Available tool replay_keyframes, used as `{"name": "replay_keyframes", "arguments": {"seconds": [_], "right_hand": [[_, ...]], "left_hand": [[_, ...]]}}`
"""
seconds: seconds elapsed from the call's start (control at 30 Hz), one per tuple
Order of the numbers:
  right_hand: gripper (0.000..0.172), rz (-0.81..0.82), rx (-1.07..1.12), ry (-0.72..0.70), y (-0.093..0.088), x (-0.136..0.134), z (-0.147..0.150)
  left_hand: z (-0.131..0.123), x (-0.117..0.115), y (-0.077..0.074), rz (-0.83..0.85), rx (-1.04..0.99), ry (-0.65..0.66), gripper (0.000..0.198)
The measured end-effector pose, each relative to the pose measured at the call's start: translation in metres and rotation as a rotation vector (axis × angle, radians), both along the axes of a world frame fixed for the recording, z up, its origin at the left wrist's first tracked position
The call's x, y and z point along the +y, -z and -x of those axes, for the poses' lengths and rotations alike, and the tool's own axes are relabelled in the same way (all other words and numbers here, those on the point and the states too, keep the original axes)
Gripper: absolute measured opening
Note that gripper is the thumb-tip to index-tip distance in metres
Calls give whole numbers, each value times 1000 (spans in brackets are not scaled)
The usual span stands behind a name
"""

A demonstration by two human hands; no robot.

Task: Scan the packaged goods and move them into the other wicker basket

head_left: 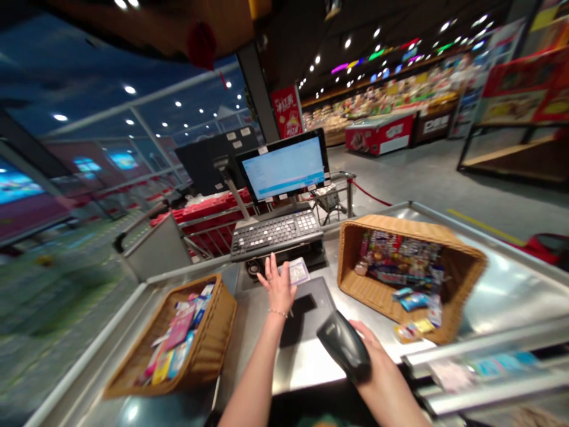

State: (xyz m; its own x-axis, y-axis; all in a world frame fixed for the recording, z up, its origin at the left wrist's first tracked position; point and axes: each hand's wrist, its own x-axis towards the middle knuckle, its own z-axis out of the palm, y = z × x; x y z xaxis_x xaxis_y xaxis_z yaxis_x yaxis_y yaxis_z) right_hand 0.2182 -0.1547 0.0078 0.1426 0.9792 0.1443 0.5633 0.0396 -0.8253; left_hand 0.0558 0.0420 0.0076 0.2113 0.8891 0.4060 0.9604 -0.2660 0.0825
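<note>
My left hand reaches forward over the steel checkout counter, just in front of the keyboard. It holds a small pale packet between thumb and fingers. My right hand is wrapped round a black handheld barcode scanner, which points toward the dark scanner plate in the counter. A wicker basket tipped on its side lies to the right, with several colourful packets spilling out. A second wicker basket with several packets stands on the left.
A lit monitor stands behind the keyboard on a stand. Red shopping baskets and a metal rail are behind the counter. Metal rails run at the near right. Shop aisles and a red freezer lie far back.
</note>
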Motion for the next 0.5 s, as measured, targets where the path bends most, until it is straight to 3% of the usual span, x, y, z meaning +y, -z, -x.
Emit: {"name": "replay_keyframes", "arguments": {"seconds": [0.2,0.5], "right_hand": [[48,-28,20,-69,-6,11,8],[45,-24,56,-61,11,10,16]], "left_hand": [[21,3,-7,-42,-26,-59,64],[47,-3,-10,-49,-37,-145,64]]}}
